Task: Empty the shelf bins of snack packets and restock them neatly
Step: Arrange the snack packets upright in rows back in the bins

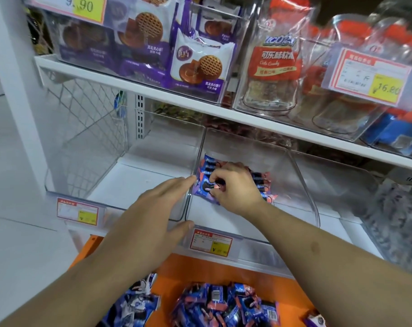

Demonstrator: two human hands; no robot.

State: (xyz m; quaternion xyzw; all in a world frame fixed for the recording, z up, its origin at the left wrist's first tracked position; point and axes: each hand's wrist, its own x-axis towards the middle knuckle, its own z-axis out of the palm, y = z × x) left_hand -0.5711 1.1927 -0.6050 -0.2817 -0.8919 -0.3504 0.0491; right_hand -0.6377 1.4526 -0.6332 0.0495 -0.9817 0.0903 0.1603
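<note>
While right hand (233,187) pinches blue-and-pink snack packets (208,185) inside clear plastic bin (301,185), left hand (153,208) flat-fingered against bin wall; restocking under way, next: align row.

2 hands (153,215), 2 shelves (129,83), 5 clear bins (294,175), 4 price tags (211,241), and 2 packet heaps (224,305) too jumbled to count.

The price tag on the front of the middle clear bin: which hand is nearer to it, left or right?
Left. The left hand hovers at the bin's front corner, its thumb almost at the price tag. The right hand is deeper inside the bin, on the cookie packets.
</note>
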